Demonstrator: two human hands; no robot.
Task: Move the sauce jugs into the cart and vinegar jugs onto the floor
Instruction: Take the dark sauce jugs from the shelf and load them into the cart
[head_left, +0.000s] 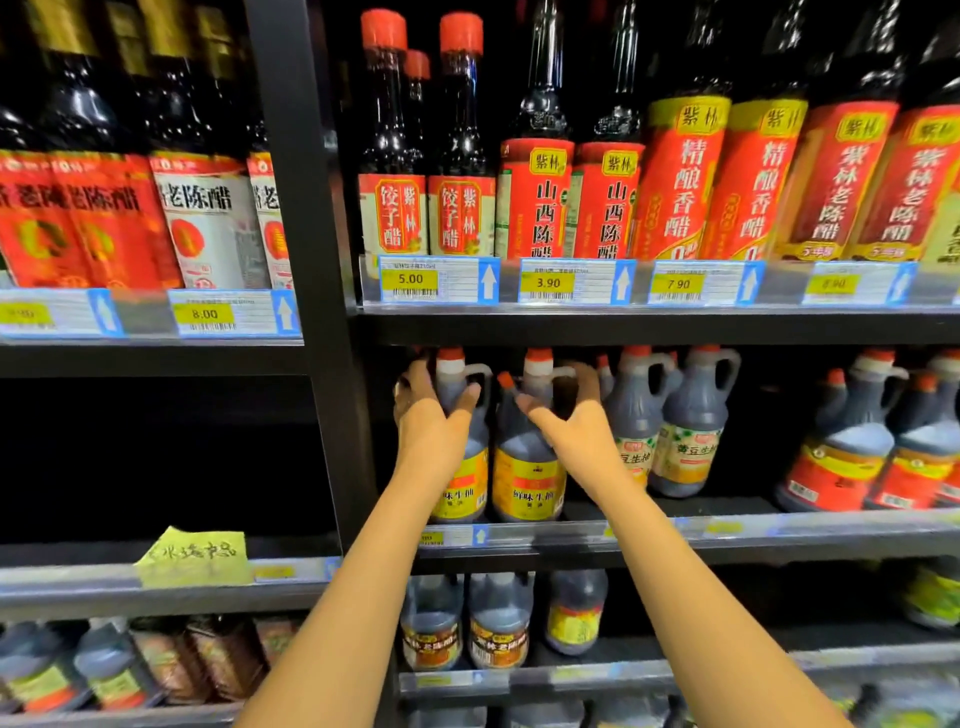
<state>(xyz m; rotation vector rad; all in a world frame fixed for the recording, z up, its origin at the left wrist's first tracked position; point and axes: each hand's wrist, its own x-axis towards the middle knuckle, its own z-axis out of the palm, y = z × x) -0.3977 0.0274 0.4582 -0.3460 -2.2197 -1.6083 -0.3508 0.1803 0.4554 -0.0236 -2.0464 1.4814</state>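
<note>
The shelf upright (306, 234) is matt black painted metal. Just right of it, the left sauce jug (464, 493) and right sauce jug (524, 483) are cloudy, semi-matt plastic with smooth, glossy yellow labels and red plastic caps (451, 355). Higher up on that side, the tall bottles (389, 119) look like glossy dark glass. The price strips (571, 283) are clear shiny plastic over paper tags (410, 279). Low down, left of the upright, a yellow note (195, 556) is creased matt paper.

At centre, the left jug (467, 486) and right jug (524, 467) stand side by side on the middle shelf (675, 530). The left hand (431, 410) wraps the left jug's neck; the right hand (566, 415) wraps the right jug's. More jugs (685, 426) stand at 3 o'clock, bottles (540, 202) on the top shelf (623, 327) at 12, lower jugs (498, 618) at 6, a note (195, 556) at 8.
</note>
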